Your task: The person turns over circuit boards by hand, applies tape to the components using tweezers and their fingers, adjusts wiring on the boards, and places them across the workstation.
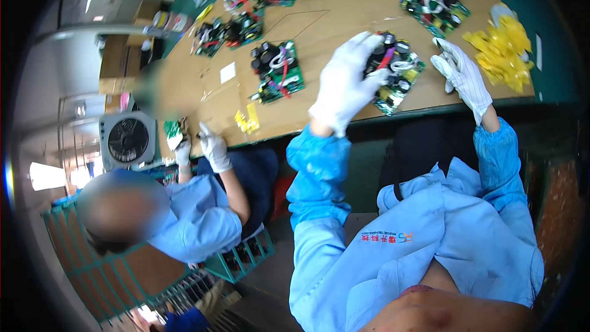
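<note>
My left hand [350, 83], in a white glove, reaches over a green circuit board [402, 80]. Its thumb and fingers are around the black parts at the board's left side. The board carries black cylinders, a red-purple piece and a coiled white wire. My right hand [462, 77], also gloved, is just right of this board with its fingers stretched out. I see nothing held in it. Farther back lies another circuit board [434, 5], and a heap of yellow pieces [501, 46] sits to the right of my right hand.
On the brown tabletop [332, 6] are a circuit board [276, 71] at left, several more boards behind it, a white paper square [227, 72] and yellow bits [247, 118]. A co-worker [196, 209] sits at left with gloved hands on the table, near a fan [128, 139].
</note>
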`<state>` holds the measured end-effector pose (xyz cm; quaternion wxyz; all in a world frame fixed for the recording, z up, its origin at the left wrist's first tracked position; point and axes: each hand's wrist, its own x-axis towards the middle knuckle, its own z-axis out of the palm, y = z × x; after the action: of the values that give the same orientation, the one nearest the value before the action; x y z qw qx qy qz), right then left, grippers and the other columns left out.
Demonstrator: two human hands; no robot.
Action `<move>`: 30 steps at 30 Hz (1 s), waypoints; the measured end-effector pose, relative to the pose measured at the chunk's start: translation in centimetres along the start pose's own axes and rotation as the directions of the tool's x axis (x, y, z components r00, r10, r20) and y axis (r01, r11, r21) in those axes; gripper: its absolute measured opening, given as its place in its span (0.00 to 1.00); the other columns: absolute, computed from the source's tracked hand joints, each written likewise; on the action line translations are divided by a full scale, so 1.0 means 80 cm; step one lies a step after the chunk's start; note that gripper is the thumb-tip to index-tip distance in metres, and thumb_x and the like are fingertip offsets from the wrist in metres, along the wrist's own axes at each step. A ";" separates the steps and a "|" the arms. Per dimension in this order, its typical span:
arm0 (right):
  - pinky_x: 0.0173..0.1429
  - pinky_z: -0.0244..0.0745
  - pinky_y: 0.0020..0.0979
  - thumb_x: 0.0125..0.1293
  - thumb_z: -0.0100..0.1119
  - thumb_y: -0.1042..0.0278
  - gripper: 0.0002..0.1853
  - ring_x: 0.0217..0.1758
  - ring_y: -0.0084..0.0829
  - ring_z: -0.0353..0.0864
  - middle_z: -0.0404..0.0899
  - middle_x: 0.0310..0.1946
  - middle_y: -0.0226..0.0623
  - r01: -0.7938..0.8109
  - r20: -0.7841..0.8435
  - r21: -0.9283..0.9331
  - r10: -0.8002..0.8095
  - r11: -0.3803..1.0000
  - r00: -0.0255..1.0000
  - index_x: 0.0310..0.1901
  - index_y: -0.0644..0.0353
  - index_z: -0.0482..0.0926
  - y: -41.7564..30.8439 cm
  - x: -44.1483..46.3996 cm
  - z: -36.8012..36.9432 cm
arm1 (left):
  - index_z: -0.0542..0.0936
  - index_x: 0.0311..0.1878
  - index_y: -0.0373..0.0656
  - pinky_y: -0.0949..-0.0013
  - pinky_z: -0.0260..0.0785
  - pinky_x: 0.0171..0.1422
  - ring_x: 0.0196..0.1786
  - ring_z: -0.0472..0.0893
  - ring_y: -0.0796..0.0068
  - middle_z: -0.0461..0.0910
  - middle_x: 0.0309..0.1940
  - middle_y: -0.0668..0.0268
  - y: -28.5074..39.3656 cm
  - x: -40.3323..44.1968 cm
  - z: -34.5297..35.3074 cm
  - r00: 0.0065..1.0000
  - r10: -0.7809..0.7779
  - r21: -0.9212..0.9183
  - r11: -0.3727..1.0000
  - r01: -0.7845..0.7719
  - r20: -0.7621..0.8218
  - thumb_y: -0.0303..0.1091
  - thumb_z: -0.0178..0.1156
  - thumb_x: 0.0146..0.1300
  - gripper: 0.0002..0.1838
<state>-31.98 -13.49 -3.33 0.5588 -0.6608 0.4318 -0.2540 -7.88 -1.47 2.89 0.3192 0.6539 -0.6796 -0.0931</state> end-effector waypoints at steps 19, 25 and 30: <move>0.47 0.80 0.38 0.66 0.65 0.60 0.18 0.45 0.43 0.85 0.85 0.45 0.40 0.350 0.136 -0.365 -0.323 0.862 0.937 0.56 0.54 0.79 0.018 -0.091 0.025 | 0.74 0.67 0.52 0.52 0.63 0.73 0.72 0.72 0.66 0.76 0.65 0.67 -0.017 -0.082 0.034 0.841 0.390 0.526 0.658 -0.539 0.374 0.39 0.64 0.59 0.30; 0.45 0.80 0.39 0.66 0.65 0.58 0.18 0.43 0.44 0.85 0.85 0.43 0.37 0.398 0.169 -0.450 -0.362 0.799 0.917 0.56 0.50 0.79 0.019 -0.093 0.030 | 0.74 0.65 0.47 0.52 0.67 0.68 0.66 0.75 0.60 0.78 0.59 0.62 -0.014 -0.066 0.035 0.842 0.358 0.510 0.677 -0.531 0.403 0.42 0.68 0.55 0.33; 0.44 0.80 0.40 0.67 0.63 0.57 0.18 0.42 0.44 0.85 0.85 0.42 0.38 0.377 0.179 -0.464 -0.332 0.802 0.926 0.57 0.49 0.79 0.015 -0.094 0.030 | 0.74 0.63 0.44 0.53 0.70 0.62 0.60 0.78 0.57 0.80 0.53 0.59 -0.016 -0.056 0.038 0.830 0.329 0.480 0.695 -0.536 0.451 0.42 0.68 0.55 0.31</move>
<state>-34.11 -5.82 -3.93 0.3342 -0.8602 0.3253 -0.2065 -8.80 1.76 -1.58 -0.0046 0.5127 -0.8536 0.0926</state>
